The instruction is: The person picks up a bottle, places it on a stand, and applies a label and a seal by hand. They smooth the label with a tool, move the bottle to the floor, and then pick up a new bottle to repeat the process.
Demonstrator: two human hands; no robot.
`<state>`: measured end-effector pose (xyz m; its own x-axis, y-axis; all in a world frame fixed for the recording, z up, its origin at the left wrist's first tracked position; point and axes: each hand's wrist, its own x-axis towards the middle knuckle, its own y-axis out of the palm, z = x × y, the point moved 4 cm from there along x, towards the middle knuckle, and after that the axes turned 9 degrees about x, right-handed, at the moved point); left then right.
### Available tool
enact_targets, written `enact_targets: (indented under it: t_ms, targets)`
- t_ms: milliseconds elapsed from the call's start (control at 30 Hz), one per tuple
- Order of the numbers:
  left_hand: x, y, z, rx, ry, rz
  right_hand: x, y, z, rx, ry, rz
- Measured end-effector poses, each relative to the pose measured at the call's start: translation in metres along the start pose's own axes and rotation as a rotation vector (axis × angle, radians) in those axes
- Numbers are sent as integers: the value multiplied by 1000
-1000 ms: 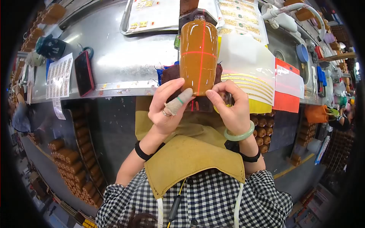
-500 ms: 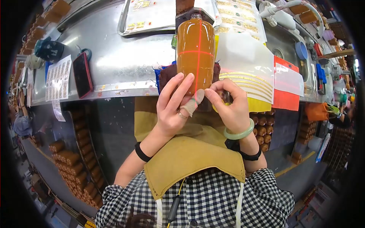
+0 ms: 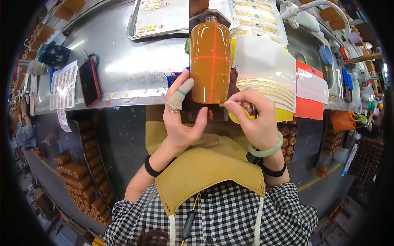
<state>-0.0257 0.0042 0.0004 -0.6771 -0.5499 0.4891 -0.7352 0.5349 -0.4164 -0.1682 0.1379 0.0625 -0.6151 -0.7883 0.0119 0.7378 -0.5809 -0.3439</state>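
Note:
A glossy amber-brown bottle lies with its neck away from me, against a dark metal holder. Red light lines cross on its surface. My left hand is open at the bottle's lower left, thumb and fingers apart, with a pale wrap on one finger. At the lower right edge of the base, my right hand pinches with thumb and forefinger; a tiny brownish bit shows at the tips, too small to name. Dark cloth shows beside the bottle. To the right is a clear sheet with curved gold strips.
A metal tray holds small gold pieces at the back. Left on the steel bench are a phone and a printed sheet. A red sheet hangs over the bench edge. Several brown bottles are stacked below left.
My left hand has moved left off the bottle's base and its fingers have spread. My right hand has shifted slightly right and down, still pinching. The bottle stays in place.

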Motion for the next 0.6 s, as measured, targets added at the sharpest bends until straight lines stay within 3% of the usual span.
enact_targets:
  t_ms: [100, 200, 333, 600]
  targets:
    - [1, -3, 5, -128, -124, -23, -3, 2, 15, 33, -27, 29]
    - [3, 0, 14, -70, -64, -92, 0, 17, 20, 112, -66, 81]
    - [5, 2, 6, -157, -138, -33, 3, 21, -2, 102, 2, -42]
    - [4, 11, 2, -152, -219, 56, -2, 14, -17, 131, 58, -88]
